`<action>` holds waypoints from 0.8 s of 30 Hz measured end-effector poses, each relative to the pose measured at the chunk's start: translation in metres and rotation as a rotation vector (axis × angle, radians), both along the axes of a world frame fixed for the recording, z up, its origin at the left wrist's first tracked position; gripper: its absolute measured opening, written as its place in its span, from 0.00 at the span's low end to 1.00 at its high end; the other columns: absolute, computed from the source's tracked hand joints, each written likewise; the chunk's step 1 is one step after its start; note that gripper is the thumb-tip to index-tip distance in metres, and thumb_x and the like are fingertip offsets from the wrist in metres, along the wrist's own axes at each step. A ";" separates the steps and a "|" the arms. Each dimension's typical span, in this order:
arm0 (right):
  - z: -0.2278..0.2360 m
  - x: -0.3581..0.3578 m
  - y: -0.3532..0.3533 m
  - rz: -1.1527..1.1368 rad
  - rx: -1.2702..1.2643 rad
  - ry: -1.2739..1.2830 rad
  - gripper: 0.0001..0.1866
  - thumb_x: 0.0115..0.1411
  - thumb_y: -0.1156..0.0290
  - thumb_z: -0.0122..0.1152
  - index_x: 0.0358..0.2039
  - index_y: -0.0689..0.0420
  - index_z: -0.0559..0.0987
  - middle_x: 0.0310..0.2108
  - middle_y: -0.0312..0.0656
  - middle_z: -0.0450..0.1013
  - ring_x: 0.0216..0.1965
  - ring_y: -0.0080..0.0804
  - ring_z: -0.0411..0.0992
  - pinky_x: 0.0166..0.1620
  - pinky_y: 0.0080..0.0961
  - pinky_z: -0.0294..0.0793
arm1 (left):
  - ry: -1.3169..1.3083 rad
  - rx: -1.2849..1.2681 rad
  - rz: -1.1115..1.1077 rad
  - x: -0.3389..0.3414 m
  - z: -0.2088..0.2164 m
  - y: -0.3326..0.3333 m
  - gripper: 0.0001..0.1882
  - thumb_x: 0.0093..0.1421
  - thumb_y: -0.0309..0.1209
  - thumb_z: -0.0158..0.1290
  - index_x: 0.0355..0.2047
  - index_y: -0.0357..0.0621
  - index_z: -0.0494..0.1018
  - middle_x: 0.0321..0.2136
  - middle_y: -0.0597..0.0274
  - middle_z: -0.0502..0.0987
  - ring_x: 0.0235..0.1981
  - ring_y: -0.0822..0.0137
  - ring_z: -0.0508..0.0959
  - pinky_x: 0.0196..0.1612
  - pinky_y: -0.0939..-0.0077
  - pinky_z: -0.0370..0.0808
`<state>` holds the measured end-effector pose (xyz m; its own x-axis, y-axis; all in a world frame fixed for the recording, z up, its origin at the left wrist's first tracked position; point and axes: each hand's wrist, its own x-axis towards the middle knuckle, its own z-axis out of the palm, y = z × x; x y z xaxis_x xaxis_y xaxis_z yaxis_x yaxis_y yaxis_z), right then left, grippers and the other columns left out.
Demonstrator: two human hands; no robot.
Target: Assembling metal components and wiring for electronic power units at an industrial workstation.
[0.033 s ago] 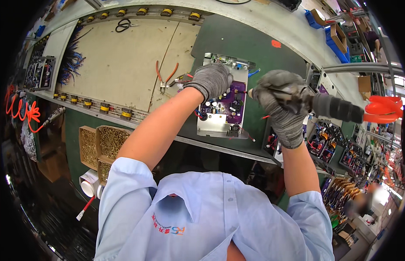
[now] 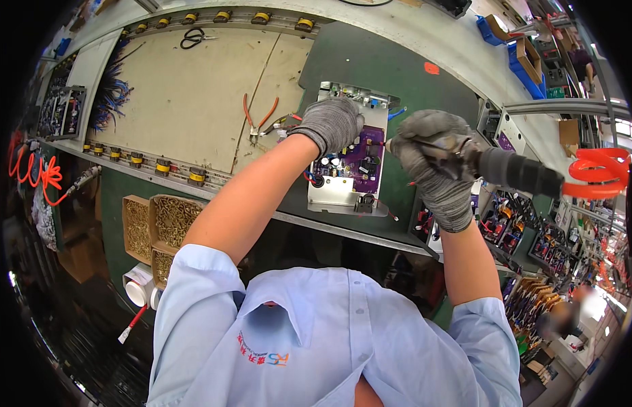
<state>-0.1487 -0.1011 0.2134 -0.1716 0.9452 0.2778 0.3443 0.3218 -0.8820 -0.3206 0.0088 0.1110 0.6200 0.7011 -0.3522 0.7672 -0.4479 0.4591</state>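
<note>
A purple circuit board [image 2: 372, 154] with capacitors and other parts sits on a silver metal plate [image 2: 327, 194] on the green work surface. My left hand [image 2: 331, 124], in a grey knitted glove, lies over the upper left of the board with its fingers curled; whatever they hold is hidden. Gloved the same way, my right hand [image 2: 435, 173] is wrapped round a dark air screwdriver [image 2: 516, 171], held nearly level. Its tip reaches the board's right edge. An orange coiled hose [image 2: 598, 188] runs from its back end. Orange-handled pliers [image 2: 269, 112] lie left of my left hand.
Black-handled scissors [image 2: 192, 39] lie far back on the beige surface. Cardboard boxes of brass-coloured screws [image 2: 175, 220] stand at the near left. Bundled wires [image 2: 112, 95] lie farther left. Blue bins [image 2: 523, 68] stand at the back right, and several assembled boards [image 2: 506, 214] at the right.
The back end of the air screwdriver and its hose have shifted slightly down and to the left. My left hand stays in place over the board.
</note>
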 end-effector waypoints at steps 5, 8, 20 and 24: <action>-0.007 -0.019 0.003 0.011 -0.381 0.276 0.13 0.52 0.81 0.69 0.38 0.55 0.82 0.39 0.43 0.80 0.40 0.30 0.79 0.47 0.28 0.80 | -0.008 0.041 -0.058 0.003 -0.010 0.007 0.21 0.65 0.44 0.49 0.39 0.39 0.82 0.38 0.41 0.83 0.42 0.45 0.83 0.50 0.55 0.78; -0.008 -0.025 0.010 0.055 -0.340 0.008 0.12 0.53 0.82 0.68 0.38 0.55 0.81 0.39 0.41 0.80 0.40 0.30 0.79 0.47 0.27 0.79 | -0.042 0.048 -0.061 0.003 -0.014 0.010 0.23 0.63 0.46 0.50 0.38 0.38 0.83 0.38 0.40 0.83 0.43 0.46 0.83 0.49 0.56 0.79; -0.006 -0.030 0.019 -0.067 -0.208 0.273 0.15 0.56 0.83 0.66 0.44 0.57 0.78 0.39 0.36 0.79 0.39 0.23 0.77 0.45 0.22 0.79 | -0.165 0.191 -0.137 -0.016 0.019 0.002 0.12 0.61 0.30 0.53 0.39 0.33 0.81 0.34 0.45 0.83 0.40 0.51 0.84 0.46 0.62 0.80; -0.006 -0.026 0.018 -0.095 -0.238 0.333 0.16 0.56 0.84 0.65 0.44 0.58 0.77 0.40 0.37 0.78 0.41 0.23 0.77 0.47 0.22 0.79 | -0.550 -0.239 0.067 -0.060 0.022 -0.015 0.11 0.60 0.33 0.57 0.38 0.42 0.84 0.36 0.52 0.84 0.38 0.57 0.84 0.43 0.67 0.81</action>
<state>-0.1751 -0.0836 0.2074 -0.0187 0.9970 0.0754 0.0462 0.0762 -0.9960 -0.3803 -0.0066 0.1332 0.7131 0.6859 -0.1451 0.4119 -0.2424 0.8784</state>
